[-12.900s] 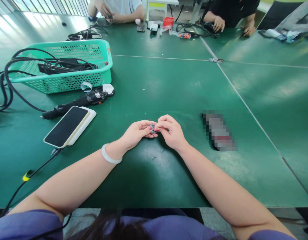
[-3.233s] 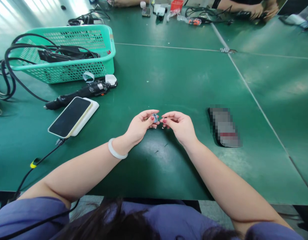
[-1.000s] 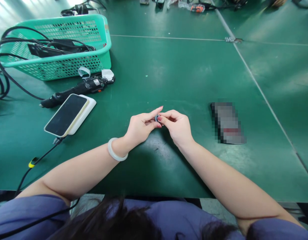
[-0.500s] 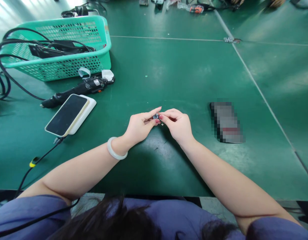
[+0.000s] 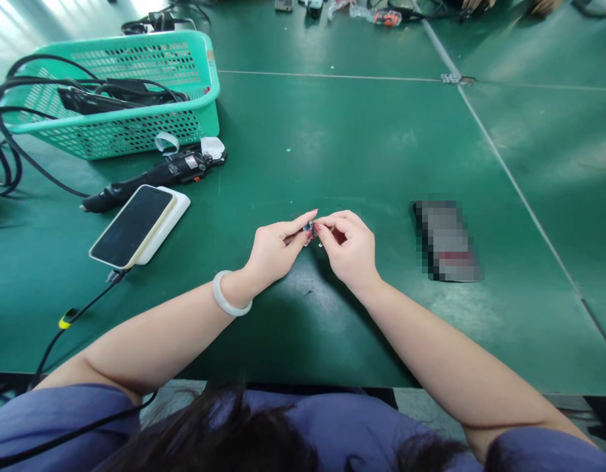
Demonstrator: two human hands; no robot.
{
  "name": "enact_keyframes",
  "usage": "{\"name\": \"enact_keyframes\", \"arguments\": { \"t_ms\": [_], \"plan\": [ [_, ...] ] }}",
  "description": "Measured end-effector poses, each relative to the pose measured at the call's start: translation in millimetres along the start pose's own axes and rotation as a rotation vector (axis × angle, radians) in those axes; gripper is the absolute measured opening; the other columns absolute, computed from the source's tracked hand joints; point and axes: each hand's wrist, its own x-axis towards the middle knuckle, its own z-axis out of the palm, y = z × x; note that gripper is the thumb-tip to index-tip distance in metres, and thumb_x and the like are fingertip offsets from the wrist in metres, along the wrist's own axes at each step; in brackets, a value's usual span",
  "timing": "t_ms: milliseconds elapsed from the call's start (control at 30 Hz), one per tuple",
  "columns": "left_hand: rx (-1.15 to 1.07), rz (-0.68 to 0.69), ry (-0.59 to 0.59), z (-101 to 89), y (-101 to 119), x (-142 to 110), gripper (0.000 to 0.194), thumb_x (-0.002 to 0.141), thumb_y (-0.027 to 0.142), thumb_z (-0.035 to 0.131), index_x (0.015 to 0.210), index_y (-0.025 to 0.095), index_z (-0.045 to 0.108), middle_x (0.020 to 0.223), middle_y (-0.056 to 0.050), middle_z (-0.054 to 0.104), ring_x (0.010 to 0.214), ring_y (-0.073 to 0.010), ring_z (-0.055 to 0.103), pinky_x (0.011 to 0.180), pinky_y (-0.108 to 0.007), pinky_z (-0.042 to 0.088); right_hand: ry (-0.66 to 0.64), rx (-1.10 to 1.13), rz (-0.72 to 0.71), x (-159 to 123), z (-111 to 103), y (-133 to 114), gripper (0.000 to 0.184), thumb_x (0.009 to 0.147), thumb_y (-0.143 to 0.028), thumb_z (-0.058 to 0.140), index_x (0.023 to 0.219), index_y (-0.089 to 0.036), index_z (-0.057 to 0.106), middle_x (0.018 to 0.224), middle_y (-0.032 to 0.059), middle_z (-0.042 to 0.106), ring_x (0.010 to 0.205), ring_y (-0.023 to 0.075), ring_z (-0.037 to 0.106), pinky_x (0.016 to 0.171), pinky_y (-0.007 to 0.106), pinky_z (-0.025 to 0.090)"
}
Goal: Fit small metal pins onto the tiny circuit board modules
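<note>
Above the green table, my left hand [image 5: 277,248] pinches a small grey and black part [image 5: 308,227] between thumb and fingers. From the other side, my right hand [image 5: 349,246] has its thumb and forefinger closed at the same part. A tiny pale piece [image 5: 320,245] shows just below the right fingertips. The fingers cover most of the part, so its exact kind cannot be made out. A pale bangle [image 5: 230,296] circles my left wrist.
A turquoise basket [image 5: 145,124] with black cables stands at the back left. Before it lie a black power screwdriver [image 5: 155,178] and a phone on a white block [image 5: 133,226]. A blurred dark object [image 5: 446,241] lies right. A person's hand [image 5: 477,5] shows at the far edge.
Both hands stay in nearly the same place. My right fingers have shifted slightly on the small part, and the part has turned or moved a little to the right.
</note>
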Motion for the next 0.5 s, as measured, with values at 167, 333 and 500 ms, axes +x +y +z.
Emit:
{"name": "enact_keyframes", "arguments": {
  "t_ms": [167, 333, 500],
  "plan": [
    [-0.113, -0.031, -0.027, 1.0, -1.1, 0.2, 0.037, 0.083, 0.027, 0.062, 0.12, 0.024, 0.066, 0.099, -0.002, 0.076, 0.087, -0.0143, 0.07, 0.086, -0.027, 0.053, -0.039, 0.028, 0.024, 2.8, -2.4, 1.3, 0.015, 0.086, -0.029, 0.058, 0.079, -0.022, 0.07, 0.08, 0.0017, 0.063, 0.073, 0.0144, 0.055, 0.065, 0.03, 0.043],
    [-0.393, -0.172, -0.114, 3.1, -2.1, 2.0, 0.05, 0.077, 0.028, 0.068, 0.126, 0.017, 0.061, 0.109, -0.007, 0.073, 0.095, -0.0184, 0.07, 0.098, -0.035, 0.052, -0.08, 0.098, 0.095, 6.5, -4.1, 4.6, 0.017, 0.085, -0.031, 0.059, 0.077, -0.02, 0.069, 0.08, 0.0017, 0.064, 0.065, 0.0125, 0.053, 0.062, 0.03, 0.044],
    [-0.462, -0.247, -0.151, 2.4, -2.8, 3.9, 0.056, 0.072, 0.028, 0.073, 0.126, 0.018, 0.061, 0.104, -0.006, 0.074, 0.098, -0.0213, 0.07, 0.102, -0.04, 0.049, -0.078, 0.082, 0.116, 7.7, -5.2, 6.2, 0.014, 0.082, -0.028, 0.063, 0.073, -0.02, 0.07, 0.075, -0.0006, 0.064, 0.061, 0.0105, 0.049, 0.059, 0.027, 0.041]
  ]
}}
